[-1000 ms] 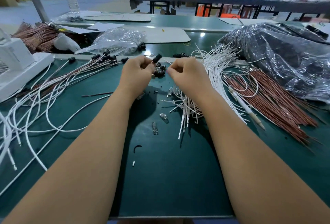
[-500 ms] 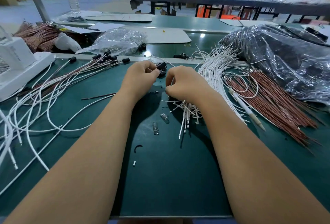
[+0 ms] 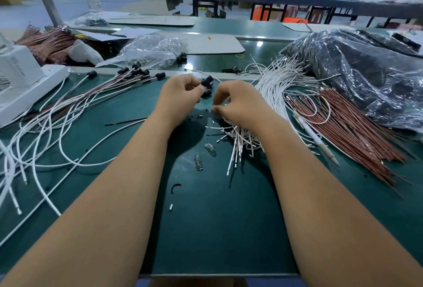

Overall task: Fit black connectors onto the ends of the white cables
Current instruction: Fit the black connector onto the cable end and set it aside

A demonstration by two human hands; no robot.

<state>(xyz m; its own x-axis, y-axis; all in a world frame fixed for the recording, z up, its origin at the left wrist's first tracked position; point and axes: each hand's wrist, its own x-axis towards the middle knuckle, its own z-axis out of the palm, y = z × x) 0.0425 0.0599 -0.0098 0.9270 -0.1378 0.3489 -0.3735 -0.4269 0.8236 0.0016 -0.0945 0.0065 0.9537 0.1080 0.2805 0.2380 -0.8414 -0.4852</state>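
Black connector [image 3: 207,80] sits pinched at the fingertips of the left hand [image 3: 180,94], held just above a few loose connectors [image 3: 207,91] lying on the green desk [image 3: 219,229] between the two hands. The right hand [image 3: 240,103] has its fingers curled down into the near end of the white cable pile [image 3: 277,94]; its grip looks closed on something thin, probably a single cable end, though what exactly it pinches is hidden by the fingers.

Judging by the layout, the job is partly done. To the left, a fan of finished cables [image 3: 109,85] lies across the desk, each tipped with a black connector near the far edge. To the right, the large white pile waits with bare ends, so more seems to remain than has been finished. A bag of parts [image 3: 151,50] sits behind the finished cables, and a second, darker bag [image 3: 366,76] lies at far right beside a bundle of red-brown wires [image 3: 357,131].

Current step, as I read it: connector in one hand, next cable being picked out with the other, the two not yet joined. Two small glass bulbs [image 3: 204,156] lie near the middle of the desk.
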